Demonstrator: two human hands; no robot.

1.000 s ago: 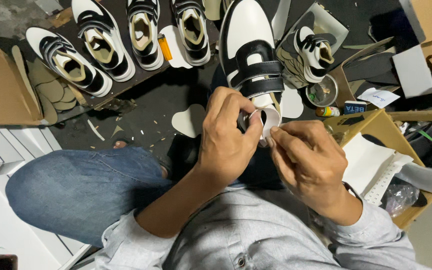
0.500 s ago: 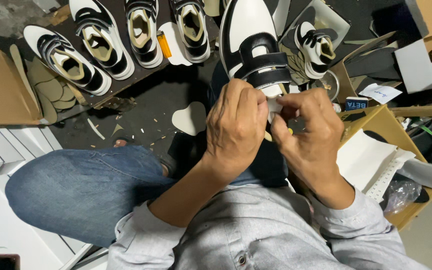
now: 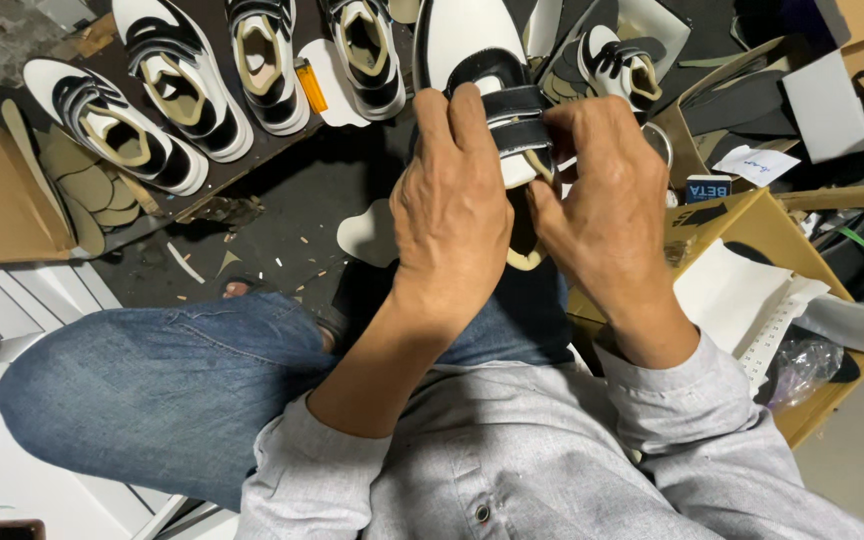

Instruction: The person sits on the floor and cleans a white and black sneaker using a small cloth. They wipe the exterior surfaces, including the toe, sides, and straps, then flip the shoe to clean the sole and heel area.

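Shoe (image 3: 472, 50), white with black straps, sits between both hands above the person's lap, toe pointing away from the body. Left hand (image 3: 452, 215) wraps over the shoe's near side, fingers pressed together and curled onto the black strap (image 3: 517, 115). Right hand (image 3: 607, 205) grips the strap's other end, thumb and fingers pinching it against the shoe. Left of the shoe, four more shoes (image 3: 187, 85) of the same kind lie in a row on a dark board. Right of the shoe stands a cardboard box (image 3: 752, 215) holding white paper (image 3: 732, 295). A white sole cutout (image 3: 367, 235) lies on the floor just left of the left hand.
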